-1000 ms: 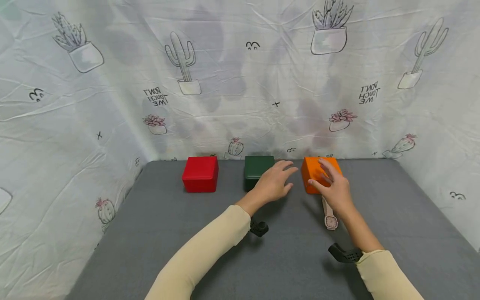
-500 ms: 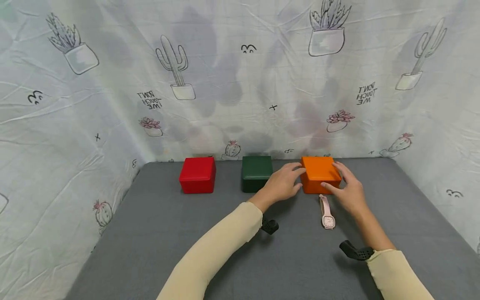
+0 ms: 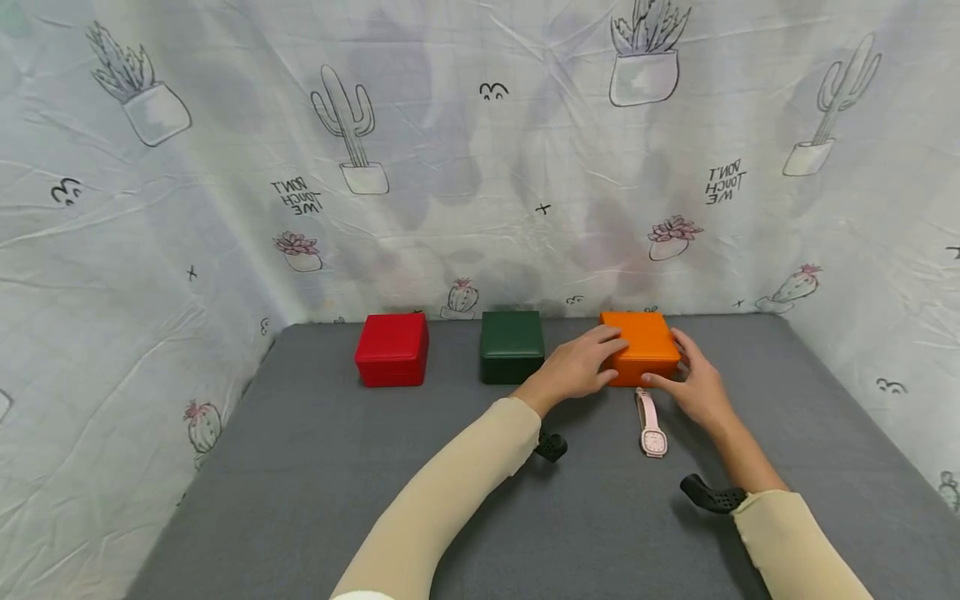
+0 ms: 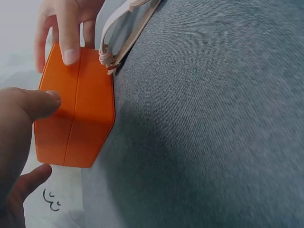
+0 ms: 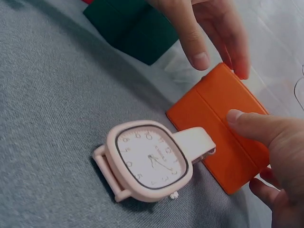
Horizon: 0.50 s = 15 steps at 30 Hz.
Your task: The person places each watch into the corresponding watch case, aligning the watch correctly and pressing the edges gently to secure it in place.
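An orange box (image 3: 641, 348) with a seam round its lid stands closed at the back right of the table. My right hand (image 3: 701, 390) grips its right side, the thumb (image 5: 242, 119) against the front face and the other fingers round the far side. At the left side, my left hand (image 3: 576, 367) has its fingers relaxed, fingertips right at the box's edge. Its thumb (image 4: 45, 102) overlaps the front face in the left wrist view but stands off it in the right wrist view. A pink wristwatch (image 5: 149, 159) lies face up just before the box, its strap end at the box's foot.
A dark green box (image 3: 512, 346) stands left of the orange one, and a red box (image 3: 392, 350) further left. All stand on a grey cloth-covered table (image 3: 315, 500). A white cactus-print curtain (image 3: 450, 125) hangs right behind them.
Both hands have moved in to the orange box: the left hand rightward to its left side, the right hand from before it to its right side. The watch and boxes have stayed in place.
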Available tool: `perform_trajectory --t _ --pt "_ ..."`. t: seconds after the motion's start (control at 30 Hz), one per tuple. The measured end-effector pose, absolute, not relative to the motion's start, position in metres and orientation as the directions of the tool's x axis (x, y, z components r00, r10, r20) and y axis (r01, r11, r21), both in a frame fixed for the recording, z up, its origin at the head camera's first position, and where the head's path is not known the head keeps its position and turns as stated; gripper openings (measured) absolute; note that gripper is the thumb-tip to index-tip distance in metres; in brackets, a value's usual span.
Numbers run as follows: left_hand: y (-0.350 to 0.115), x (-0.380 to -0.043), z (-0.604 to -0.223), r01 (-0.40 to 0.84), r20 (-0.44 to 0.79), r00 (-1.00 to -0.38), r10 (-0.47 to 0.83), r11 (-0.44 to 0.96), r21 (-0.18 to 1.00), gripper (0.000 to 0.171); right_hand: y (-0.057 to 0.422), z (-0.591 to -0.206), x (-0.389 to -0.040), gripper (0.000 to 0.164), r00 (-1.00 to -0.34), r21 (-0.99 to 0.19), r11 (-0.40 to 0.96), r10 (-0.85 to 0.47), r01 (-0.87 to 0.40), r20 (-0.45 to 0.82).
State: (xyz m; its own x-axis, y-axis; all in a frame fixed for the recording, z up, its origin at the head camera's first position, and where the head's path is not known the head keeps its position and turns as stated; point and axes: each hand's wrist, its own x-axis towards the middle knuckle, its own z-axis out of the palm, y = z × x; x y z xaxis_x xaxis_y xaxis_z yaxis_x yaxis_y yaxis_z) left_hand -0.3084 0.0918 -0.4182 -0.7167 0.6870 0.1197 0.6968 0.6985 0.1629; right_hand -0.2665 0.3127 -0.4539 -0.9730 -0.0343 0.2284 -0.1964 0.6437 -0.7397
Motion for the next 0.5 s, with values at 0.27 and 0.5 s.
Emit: perform_trajectory --t 0.27,0.5 --pt "0.107 -0.309 -0.421 0.675 0.102 -0.736 0.669 0.713 0.188 0.059 0.319 -0.464 -0.275 0.103 -0.981 -0.774 0.605 -0.073 -0.186 0.179" --pt "0.121 -0.308 -0.423 0.673 0.093 -0.739 0.667 0.726 0.138 0.066 0.324 -0.468 -0.275 0.104 -0.987 -0.752 0.641 -0.058 -0.153 0.151"
